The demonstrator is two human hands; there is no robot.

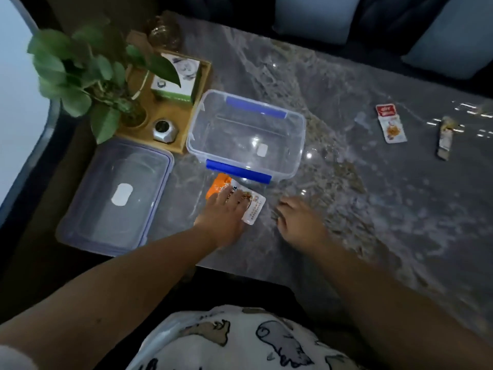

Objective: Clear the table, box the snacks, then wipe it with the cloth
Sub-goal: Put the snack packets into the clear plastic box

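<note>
A clear plastic box (246,134) with blue clips stands open and empty on the grey marble table (373,198). Its clear lid (117,193) lies flat to the left, near the table's front left corner. An orange and white snack packet (249,202) lies just in front of the box. My left hand (224,217) rests flat on this packet, fingers spread over it. Beside it to the right, my right hand (298,220) touches the table with curled fingers and nothing visible in it. A red and white snack packet (390,124) and a narrow snack stick (445,140) lie far right.
A wooden tray (170,113) at the back left holds a leafy potted plant (88,76), a green and white carton (176,78) and a small metal tin (165,130). A glass jar (164,30) stands behind it. Cushioned seats line the far side.
</note>
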